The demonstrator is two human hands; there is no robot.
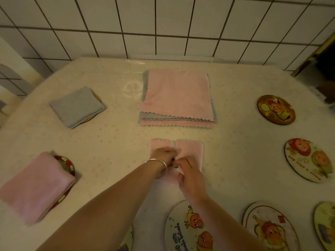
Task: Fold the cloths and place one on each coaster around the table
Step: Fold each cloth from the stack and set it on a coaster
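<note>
A small pink cloth (190, 147) lies partly folded in the middle of the table, its two side flaps meeting at a centre seam. My left hand (165, 155), with a silver bangle on the wrist, pinches the cloth at the seam. My right hand (190, 176) grips its near edge, fingers curled. A stack of flat pink and blue cloths (176, 96) lies just beyond. A folded grey-blue cloth (77, 106) covers a coaster at the far left. A folded pink cloth (36, 185) sits on a coaster (68, 164) at the near left.
Bare round picture coasters lie at the right (275, 109), (309, 160), at the near right (270, 227), (326, 223) and at the near centre (183, 229). The table has a pale patterned cover (112, 142). A white tiled wall (163, 26) stands behind it.
</note>
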